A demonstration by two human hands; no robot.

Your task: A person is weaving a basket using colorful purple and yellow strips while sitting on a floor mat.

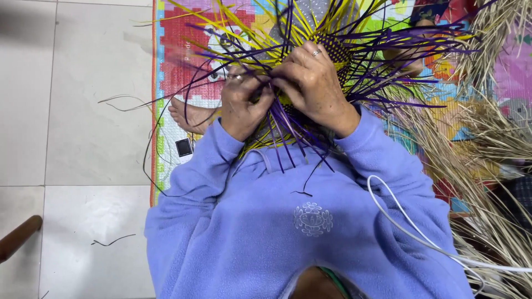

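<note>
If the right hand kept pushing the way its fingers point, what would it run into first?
The right hand points its fingers toward the left hand, so it would likely meet those fingers first, through the purple and yellow woven strips pinched between them. Depth is hard to judge.

Even, soft indoor light, faint shadow at the upper left, slight motion blur around the strands (310, 39).
</note>
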